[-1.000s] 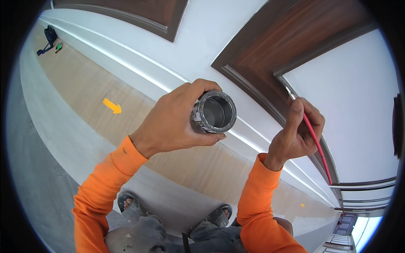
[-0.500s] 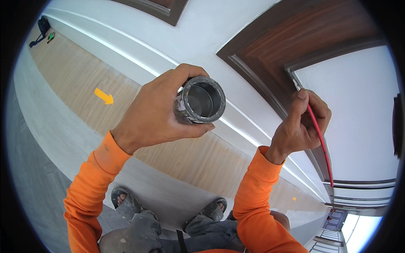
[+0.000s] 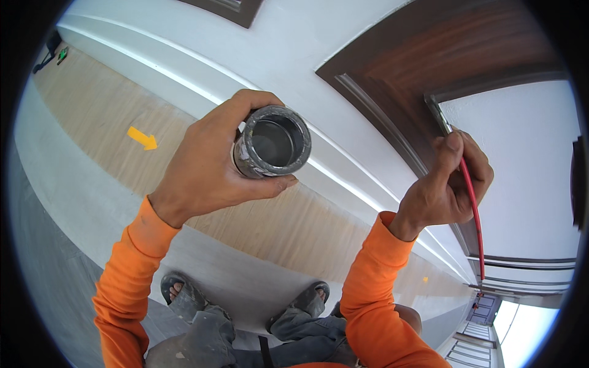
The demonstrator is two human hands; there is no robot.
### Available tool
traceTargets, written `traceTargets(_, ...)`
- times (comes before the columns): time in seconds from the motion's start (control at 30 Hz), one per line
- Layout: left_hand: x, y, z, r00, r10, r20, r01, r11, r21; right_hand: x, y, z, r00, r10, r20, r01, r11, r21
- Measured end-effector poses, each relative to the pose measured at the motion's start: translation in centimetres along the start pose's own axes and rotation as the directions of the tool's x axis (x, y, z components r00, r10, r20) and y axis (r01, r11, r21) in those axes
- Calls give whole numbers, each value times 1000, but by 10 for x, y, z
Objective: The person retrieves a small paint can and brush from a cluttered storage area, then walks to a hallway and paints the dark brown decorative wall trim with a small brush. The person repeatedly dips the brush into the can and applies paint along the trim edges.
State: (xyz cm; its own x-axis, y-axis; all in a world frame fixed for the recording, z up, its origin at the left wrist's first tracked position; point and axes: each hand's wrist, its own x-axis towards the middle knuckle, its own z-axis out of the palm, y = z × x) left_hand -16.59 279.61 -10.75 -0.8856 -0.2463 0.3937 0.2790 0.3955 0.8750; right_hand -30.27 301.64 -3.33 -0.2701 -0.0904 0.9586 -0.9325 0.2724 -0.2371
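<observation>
My left hand (image 3: pixel 205 161) is wrapped round a small paint-smeared can (image 3: pixel 250 158), held upright with its mouth facing me. Dark grey paint (image 3: pixel 270 145) lies inside, below the rim. In my right hand (image 3: pixel 445 181) the fingers pinch a thin paintbrush (image 3: pixel 472 199) near its metal collar, the red handle trailing down past my palm. The brush's tip is at the inner corner of a dark brown frame (image 3: pixel 429 105), where it meets a white panel (image 3: pixel 515 165). Whether the bristles touch the frame is too small to tell.
A white wall with ledge-like mouldings (image 3: pixel 184 76) runs diagonally behind the can. Below it lies a wood-look floor strip (image 3: pixel 245 227) with a yellow arrow (image 3: pixel 143 138) on it. My sandalled feet stand on a grey band. Dark and green items (image 3: pixel 62 55) lie at the far left.
My left hand and the can have shifted a little left. My right hand has moved slightly right and down, with the brush tip staying at the frame's corner.
</observation>
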Motion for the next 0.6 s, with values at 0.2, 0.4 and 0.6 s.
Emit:
traceTargets(0.2,2,-19,0,1000,-5,-17,5,999,-36,-2,5,-8,996,-78,47,79,997,-22)
traceTargets(0.4,8,-37,-4,999,-34,16,35,999,-22,0,11,-11,994,-78,70,81,996,-47)
traceTargets(0.6,12,-37,-19,994,-66,83,68,997,-25,11,-6,-5,998,61,-12,-61,998,2)
